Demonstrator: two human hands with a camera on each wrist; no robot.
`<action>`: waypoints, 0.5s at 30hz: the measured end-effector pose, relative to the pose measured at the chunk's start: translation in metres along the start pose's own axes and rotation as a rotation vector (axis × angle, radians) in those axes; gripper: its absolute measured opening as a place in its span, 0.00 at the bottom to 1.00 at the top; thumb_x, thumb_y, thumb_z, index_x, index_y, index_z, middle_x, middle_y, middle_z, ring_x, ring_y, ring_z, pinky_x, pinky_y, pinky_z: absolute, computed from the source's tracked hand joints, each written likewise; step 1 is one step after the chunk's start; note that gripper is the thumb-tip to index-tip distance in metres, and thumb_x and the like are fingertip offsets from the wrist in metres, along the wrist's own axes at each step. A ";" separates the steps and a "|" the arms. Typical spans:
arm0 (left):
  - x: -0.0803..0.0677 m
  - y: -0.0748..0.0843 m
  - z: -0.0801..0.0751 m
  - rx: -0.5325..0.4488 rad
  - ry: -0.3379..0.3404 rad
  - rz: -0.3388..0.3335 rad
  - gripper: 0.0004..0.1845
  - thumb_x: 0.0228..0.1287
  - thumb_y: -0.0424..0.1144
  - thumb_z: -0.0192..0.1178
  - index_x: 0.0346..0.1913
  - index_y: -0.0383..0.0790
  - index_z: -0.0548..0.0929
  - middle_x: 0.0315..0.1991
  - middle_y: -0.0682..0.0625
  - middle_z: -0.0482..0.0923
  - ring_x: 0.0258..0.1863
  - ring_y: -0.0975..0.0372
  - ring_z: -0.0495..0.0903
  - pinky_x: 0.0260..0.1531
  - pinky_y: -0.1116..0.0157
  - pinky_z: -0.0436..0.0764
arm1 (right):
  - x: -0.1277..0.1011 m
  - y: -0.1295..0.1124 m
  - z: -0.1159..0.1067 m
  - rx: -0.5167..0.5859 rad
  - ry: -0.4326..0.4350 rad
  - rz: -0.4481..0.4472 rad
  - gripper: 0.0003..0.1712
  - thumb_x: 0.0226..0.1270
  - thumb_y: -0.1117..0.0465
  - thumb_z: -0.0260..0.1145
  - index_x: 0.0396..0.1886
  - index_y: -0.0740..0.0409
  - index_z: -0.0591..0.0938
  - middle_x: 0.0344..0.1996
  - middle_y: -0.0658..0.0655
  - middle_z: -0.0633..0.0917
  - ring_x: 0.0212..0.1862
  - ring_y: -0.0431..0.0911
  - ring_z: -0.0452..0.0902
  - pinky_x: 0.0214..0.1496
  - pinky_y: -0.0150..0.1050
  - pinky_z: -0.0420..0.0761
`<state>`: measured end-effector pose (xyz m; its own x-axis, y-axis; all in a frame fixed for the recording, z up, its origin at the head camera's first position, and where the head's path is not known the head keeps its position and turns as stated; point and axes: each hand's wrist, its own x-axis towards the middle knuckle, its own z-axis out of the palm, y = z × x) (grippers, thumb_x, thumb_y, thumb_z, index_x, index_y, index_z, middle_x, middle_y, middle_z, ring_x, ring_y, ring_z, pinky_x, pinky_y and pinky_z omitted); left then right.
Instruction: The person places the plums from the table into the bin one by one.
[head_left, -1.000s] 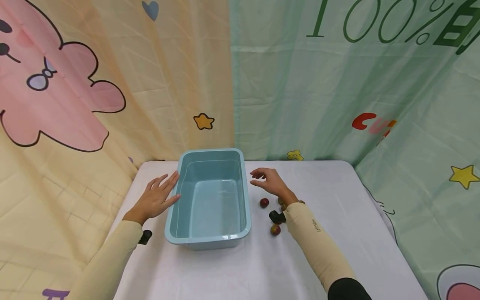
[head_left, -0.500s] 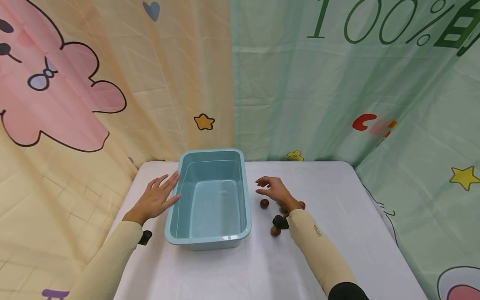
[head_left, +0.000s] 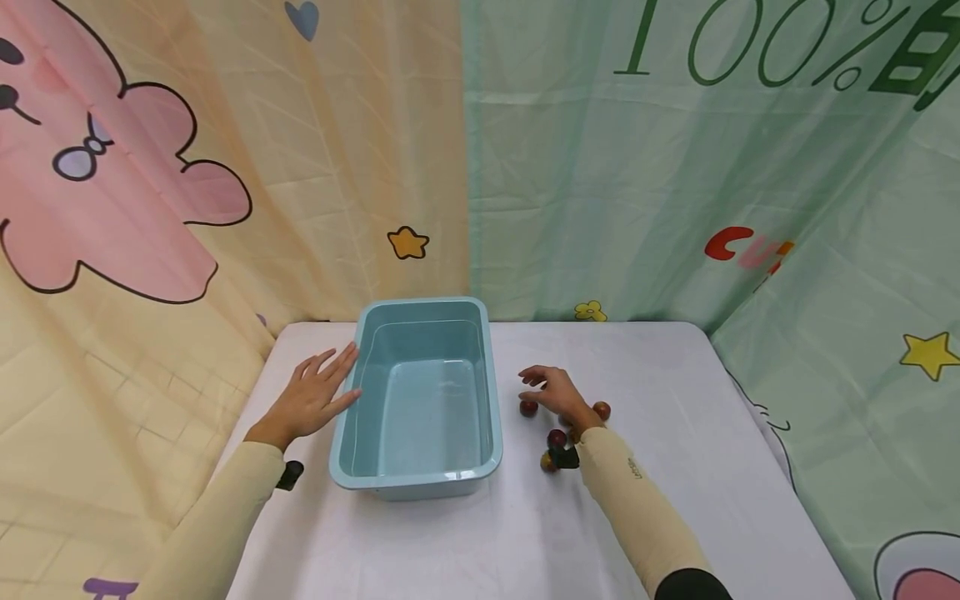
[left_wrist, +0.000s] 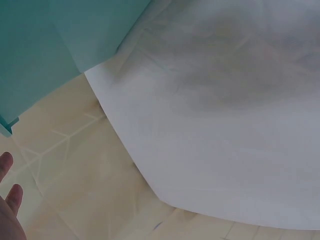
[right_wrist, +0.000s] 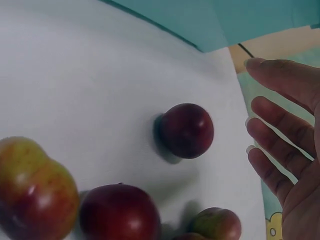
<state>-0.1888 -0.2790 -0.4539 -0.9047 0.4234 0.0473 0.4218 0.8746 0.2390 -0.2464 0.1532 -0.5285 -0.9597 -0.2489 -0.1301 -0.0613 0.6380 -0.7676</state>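
Observation:
A light-blue plastic tub [head_left: 416, 482] stands on the white-covered table, its inside bare. My left hand [head_left: 306, 393] lies along the tub's left rim with fingers spread and straight. To the right of the tub, my right hand [head_left: 557, 392] hovers over a group of plums, fingers loosely bent and nothing between them. A dark red plum [right_wrist: 187, 131] sits apart from the others, nearest its fingertips. Behind it in the right wrist view lie a yellow-red plum [right_wrist: 37, 192], another dark red plum [right_wrist: 120, 214] and a greenish-red plum [right_wrist: 218, 223]. The forearm partly hides the group in the head view.
The white tablecloth [head_left: 660, 483] extends right and in front of the tub. Printed curtains [head_left: 585, 183] hang behind and beside the table. One reddish plum [head_left: 602, 410] lies just right of my right wrist.
My right hand has drawn back toward the person and slightly right, from beside the tub's rim to over the plums. The left hand and the tub stay put.

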 end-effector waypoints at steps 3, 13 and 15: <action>0.000 0.000 0.000 0.002 -0.002 -0.001 0.41 0.70 0.54 0.49 0.77 0.42 0.47 0.77 0.44 0.45 0.73 0.43 0.44 0.68 0.40 0.41 | -0.001 0.005 0.003 0.029 0.002 0.031 0.25 0.58 0.63 0.72 0.56 0.60 0.80 0.48 0.58 0.83 0.51 0.52 0.75 0.56 0.49 0.76; 0.000 0.001 0.000 0.009 0.004 0.005 0.40 0.69 0.54 0.50 0.77 0.41 0.48 0.77 0.43 0.46 0.73 0.42 0.46 0.67 0.40 0.42 | -0.005 0.014 0.009 0.026 0.014 0.051 0.22 0.56 0.64 0.73 0.52 0.60 0.82 0.46 0.57 0.83 0.51 0.52 0.75 0.54 0.49 0.77; 0.000 0.001 0.000 0.008 0.004 0.005 0.40 0.70 0.54 0.50 0.77 0.41 0.48 0.77 0.44 0.46 0.73 0.43 0.46 0.67 0.40 0.43 | -0.006 0.015 0.010 0.021 0.014 0.060 0.22 0.56 0.65 0.73 0.52 0.60 0.82 0.46 0.56 0.83 0.51 0.52 0.75 0.54 0.49 0.77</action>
<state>-0.1884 -0.2784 -0.4538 -0.9029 0.4267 0.0523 0.4267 0.8745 0.2308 -0.2392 0.1570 -0.5458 -0.9653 -0.2000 -0.1680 0.0025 0.6362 -0.7715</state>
